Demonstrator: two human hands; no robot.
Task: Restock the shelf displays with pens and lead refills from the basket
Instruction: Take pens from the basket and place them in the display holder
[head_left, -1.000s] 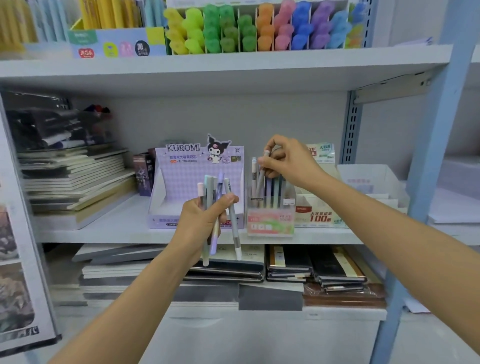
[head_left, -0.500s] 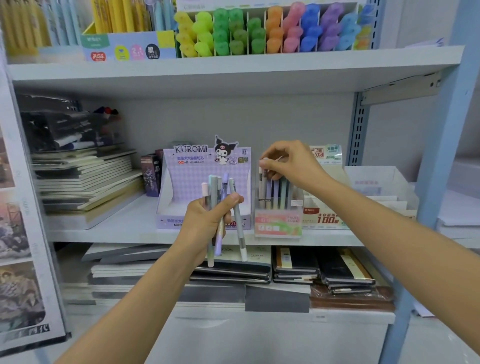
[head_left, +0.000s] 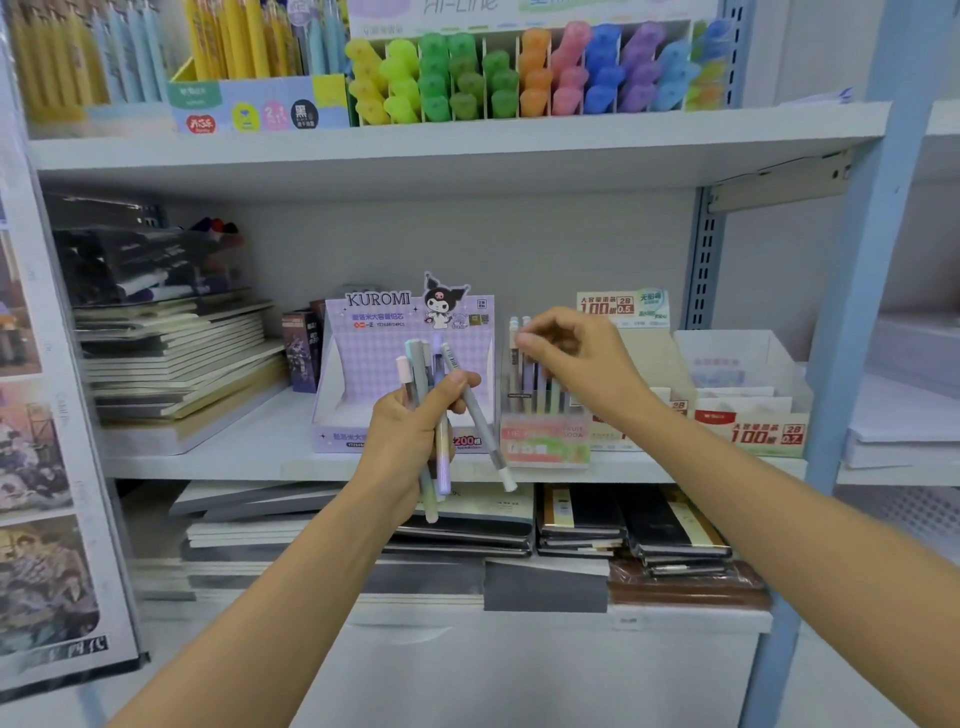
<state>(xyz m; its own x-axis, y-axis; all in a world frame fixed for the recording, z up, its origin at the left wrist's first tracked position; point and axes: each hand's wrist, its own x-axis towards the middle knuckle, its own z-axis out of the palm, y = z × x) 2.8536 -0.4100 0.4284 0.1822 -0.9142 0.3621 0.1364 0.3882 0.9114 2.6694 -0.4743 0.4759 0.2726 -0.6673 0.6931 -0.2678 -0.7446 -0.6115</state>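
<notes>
Pastel pens, five or so, fan out of the left hand, which grips them round the middle with the thumb pressed across the front, just as it did half a second ago; the bundle hangs in front of the purple Kuromi box and has not left the fist. What differs is the right hand: it was pinching the top of a pen in the holder, and now it sits a little higher and to the right, fingers curled, with two pale pen tops showing just left of its fingertips. Whether it still pinches anything I cannot tell (the hand is blurred). That clear holder stands on the middle shelf between the Kuromi box and the white refill boxes, touching or nearly touching both, and carries a row of upright pens in muted colours behind a pink and green label. The Kuromi box's tray is mostly hidden by the left hand. On the shelf above, highlighters stand sorted by colour in a divided rack, yellow through green, orange, pink, blue and violet. Notebooks lie stacked at the left of the middle shelf.
</notes>
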